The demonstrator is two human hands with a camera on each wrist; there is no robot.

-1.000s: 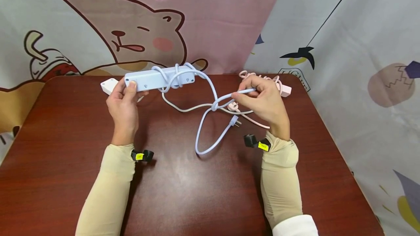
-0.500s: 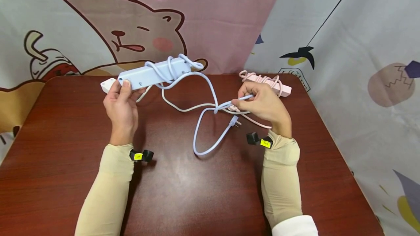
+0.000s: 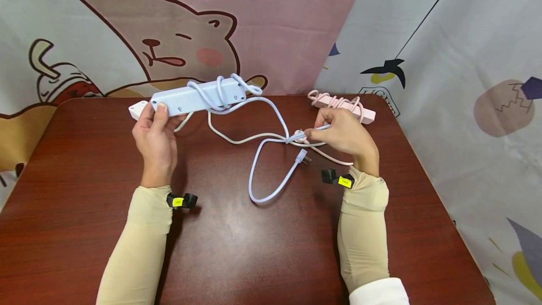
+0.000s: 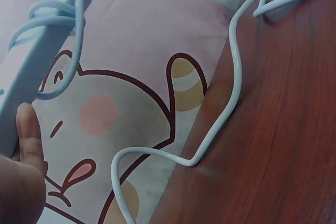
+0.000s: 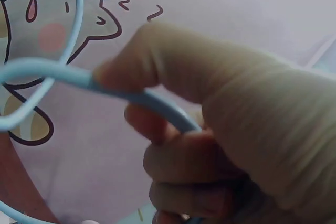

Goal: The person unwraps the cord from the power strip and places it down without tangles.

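My left hand [image 3: 157,140] grips the left end of a light blue power strip [image 3: 178,100], raised above the far side of the table with its screw-dotted face toward me. Turns of its own cord [image 3: 220,93] wrap the strip's right half. From there the cord runs right to a crossing, where a loop hangs down to a three-pin plug [image 3: 301,156]. Between thumb and index finger, my right hand [image 3: 345,133] pinches the cord just right of that crossing. The right wrist view shows the blue cord [image 5: 79,76] passing between those fingers, the other fingers curled below.
A pink power strip [image 3: 338,106] wound with its cord lies at the far right, its round plug [image 3: 299,135] beside my right hand. Behind my left hand sits a white power strip [image 3: 137,109]; its white cord [image 3: 237,142] snakes across the table [image 3: 237,248]. A printed curtain hangs behind.
The power strip in my left hand has moved slightly left and tilted up at its right end. My right hand has shifted a little right and down, drawing the cord crossing rightward.
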